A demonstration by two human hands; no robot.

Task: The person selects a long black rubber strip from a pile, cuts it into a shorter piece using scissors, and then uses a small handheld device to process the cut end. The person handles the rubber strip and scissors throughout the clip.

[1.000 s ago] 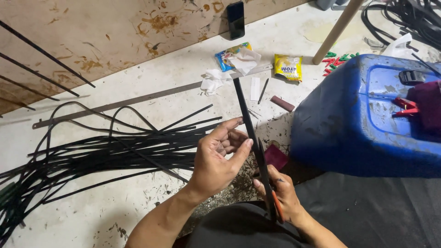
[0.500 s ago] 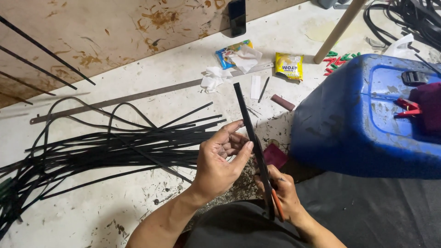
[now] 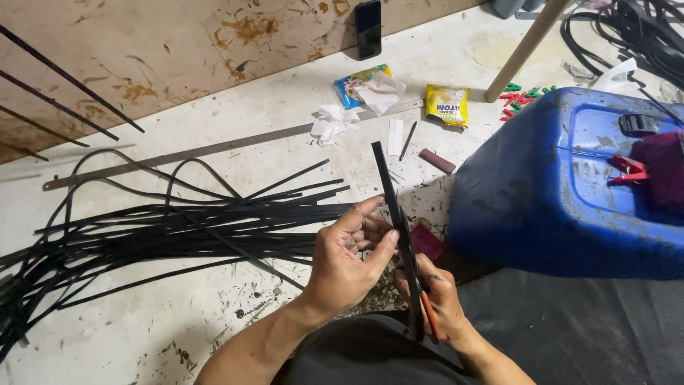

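Gripping black strip (image 3: 388, 192) at mid-length: left hand (image 3: 349, 264) closed, thumb and fingertips pinching strip edge. Right hand (image 3: 436, 299) closed lower down, near body, around strip's near end plus orange-handled tool (image 3: 429, 317). Long axis runs near-to-far, free end pointing far, slightly left, above both grips. Pile of black strips (image 3: 164, 232) lying left on floor (image 3: 235, 107); blue container (image 3: 570, 185) right.

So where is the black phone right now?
In the head view, the black phone leans against the brown wall at the top middle, just above the blue snack packet on the floor.
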